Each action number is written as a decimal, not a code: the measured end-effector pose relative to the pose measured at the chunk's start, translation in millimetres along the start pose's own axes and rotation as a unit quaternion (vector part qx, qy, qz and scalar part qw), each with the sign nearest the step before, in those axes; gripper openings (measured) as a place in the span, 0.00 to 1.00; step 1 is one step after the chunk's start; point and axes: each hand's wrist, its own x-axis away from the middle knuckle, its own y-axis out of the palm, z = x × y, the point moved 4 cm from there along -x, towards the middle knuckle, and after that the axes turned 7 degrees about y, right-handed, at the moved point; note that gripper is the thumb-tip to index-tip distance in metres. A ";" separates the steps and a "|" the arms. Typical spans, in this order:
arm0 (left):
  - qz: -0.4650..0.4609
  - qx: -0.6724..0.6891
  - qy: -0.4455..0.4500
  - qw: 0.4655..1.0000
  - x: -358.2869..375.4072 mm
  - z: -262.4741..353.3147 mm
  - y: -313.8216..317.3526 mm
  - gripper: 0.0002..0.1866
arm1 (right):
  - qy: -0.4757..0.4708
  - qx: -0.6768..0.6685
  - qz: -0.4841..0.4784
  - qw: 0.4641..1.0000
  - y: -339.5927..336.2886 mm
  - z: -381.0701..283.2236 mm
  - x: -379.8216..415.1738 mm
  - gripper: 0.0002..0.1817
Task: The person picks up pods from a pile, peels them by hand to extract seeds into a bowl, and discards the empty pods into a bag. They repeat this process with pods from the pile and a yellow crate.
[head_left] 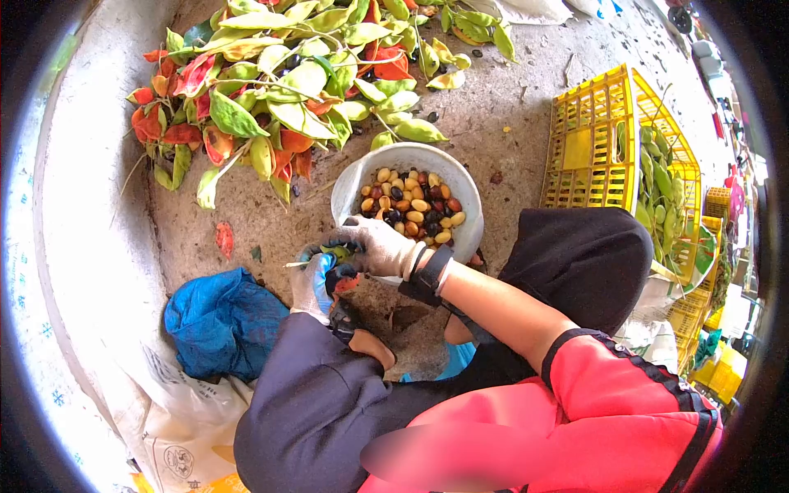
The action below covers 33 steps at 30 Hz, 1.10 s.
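Note:
In a grey-white glove, my left hand (311, 287) is closed on a split seed pod (335, 251), green outside with a red inner side showing lower down. A bit of blue shows at its thumb; I cannot make out what it is. My right hand (378, 245), gloved too with dark fingertips, pinches the same pod from the other side. Both hands meet over the near left rim of a pale bowl (348, 191). Inside the bowl lie many loose seeds (415, 205), yellow, brown and black. The fingers hide part of the pod.
A large heap of green and red pods (288, 90) lies on the concrete floor beyond the bowl. On the right stands a yellow crate (588, 148) with green pods. A blue cloth or sack (222, 320) and a white sack (177, 411) lie at left, by the pale wall (70, 205).

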 end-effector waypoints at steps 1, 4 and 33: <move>-0.003 0.016 -0.002 1.000 -2.8 -7.4 -5.2 0.15 | -0.003 0.012 0.012 1.000 2.3 0.6 1.0 0.26; -0.020 0.000 0.015 1.000 -7.2 -16.3 -15.2 0.16 | -0.012 0.038 0.027 0.999 6.1 -3.3 1.0 0.26; -0.007 0.254 -0.082 0.964 -16.0 -25.6 -16.7 0.20 | 0.035 0.045 -0.083 0.995 13.0 22.5 1.2 0.23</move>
